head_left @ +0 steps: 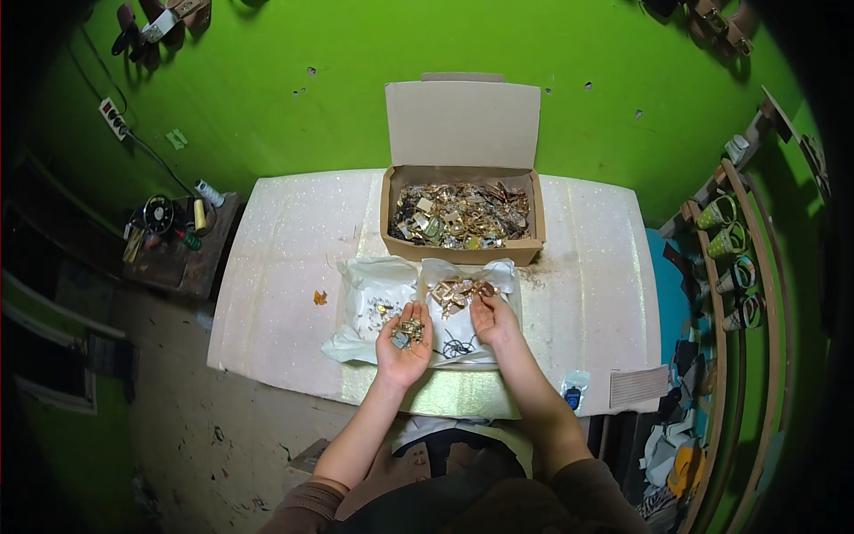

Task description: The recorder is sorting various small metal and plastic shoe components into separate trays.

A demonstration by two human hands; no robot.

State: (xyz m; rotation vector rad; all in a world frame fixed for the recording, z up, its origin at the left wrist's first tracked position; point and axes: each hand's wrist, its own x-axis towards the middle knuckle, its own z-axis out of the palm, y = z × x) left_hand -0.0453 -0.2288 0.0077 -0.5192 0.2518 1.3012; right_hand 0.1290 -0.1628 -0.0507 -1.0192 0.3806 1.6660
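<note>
My left hand is palm up, cupped over the front of the left lined compartment. In its palm lies a small heap of gold and silver metal pieces, which look like buckles and fittings. My right hand is at the right edge of the right lined compartment, fingers curled. A small brown round piece shows at its fingertips. Beside them lies a pile of gold buckles; black cord-like pieces lie nearer me. Small silvery bits are scattered on the left compartment's white lining.
Behind the compartments stands an open cardboard box full of mixed metal fittings. An orange-brown piece lies on the pale sparkly table. A small clear packet and a card rest at the right front. Sandals hang on a wooden rack.
</note>
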